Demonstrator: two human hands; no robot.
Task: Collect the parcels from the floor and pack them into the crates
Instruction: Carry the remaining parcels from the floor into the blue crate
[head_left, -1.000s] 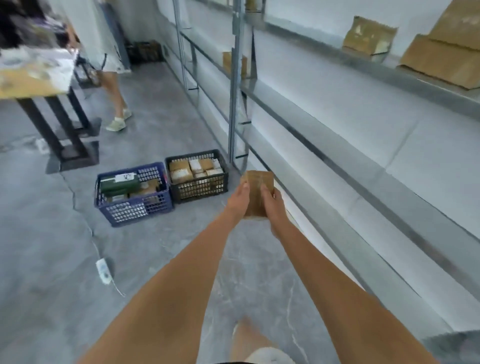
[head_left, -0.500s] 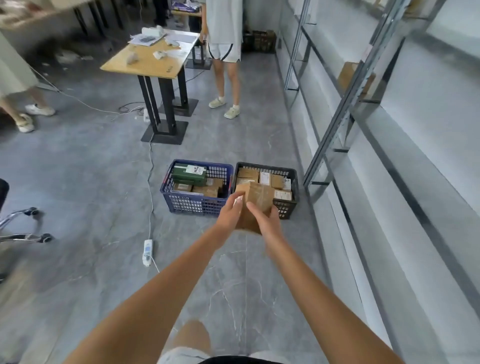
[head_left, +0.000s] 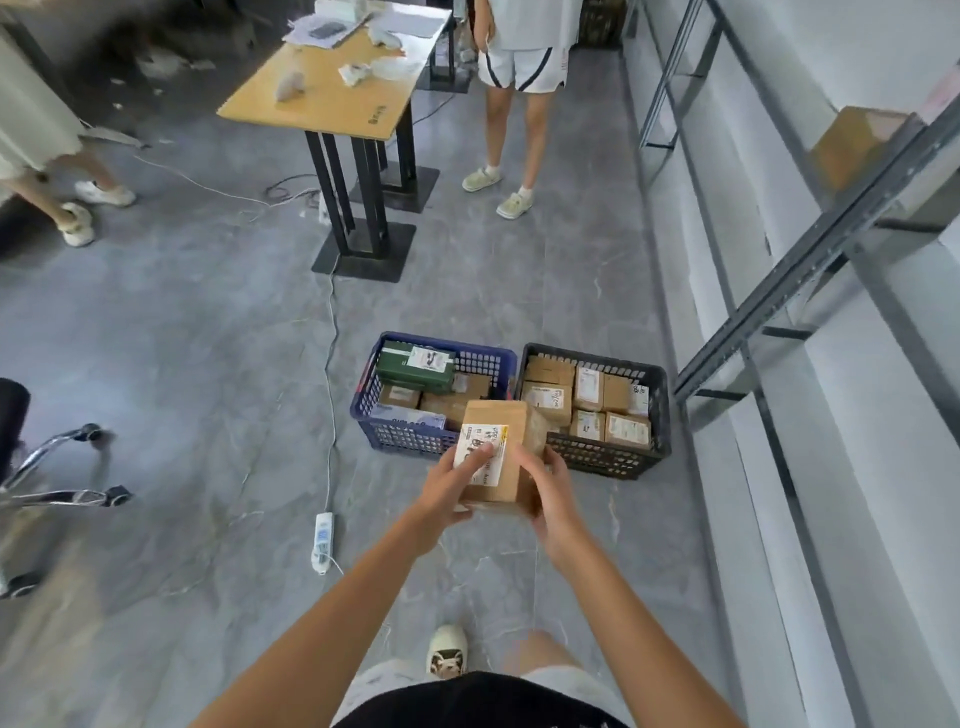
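Both the left hand and right hand grip a brown cardboard parcel, label up, held just short of the blue crate and black crate beyond the hands.

The grey floor carries a blue crate touching a black crate at its 3 o'clock; a white power strip lies at 7 o'clock, a wooden counter stands at 11 o'clock.

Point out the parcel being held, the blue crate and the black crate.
parcel (head_left: 511, 441): head view, bare brown cardboard beside its white label.
blue crate (head_left: 410, 441): head view, near lattice wall.
black crate (head_left: 605, 458): head view, near lattice wall.
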